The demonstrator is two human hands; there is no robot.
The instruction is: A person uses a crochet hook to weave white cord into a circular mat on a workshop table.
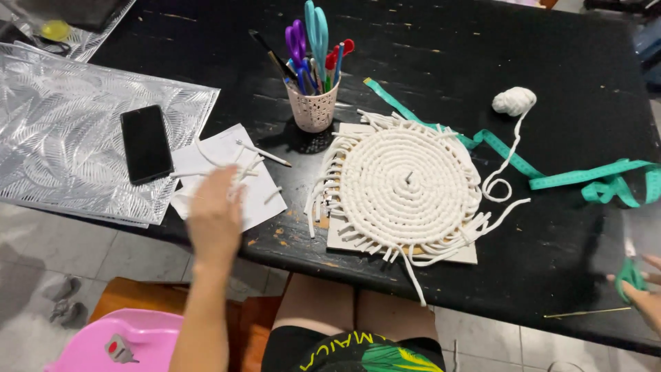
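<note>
Head view: near the tabletop's front edge, the person's left hand (215, 215), blurred and loosely open, reaches over cut cord pieces (256, 153) on paper (265, 207); right hand (644, 293), at the right edge, grips green-handled scissors (628, 273); coiled cord mat (406, 182) lies centre, suggesting another strand is being gathered.

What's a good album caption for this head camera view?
Left hand over cut cord pieces on paper, right hand holding green scissors, beside a coiled white rope mat.

Phone (146, 143) lay on my desk's (447, 48) left edge; pen cup (313, 103) mid-desk; green tape measure (551, 176) toward right edge.
</note>
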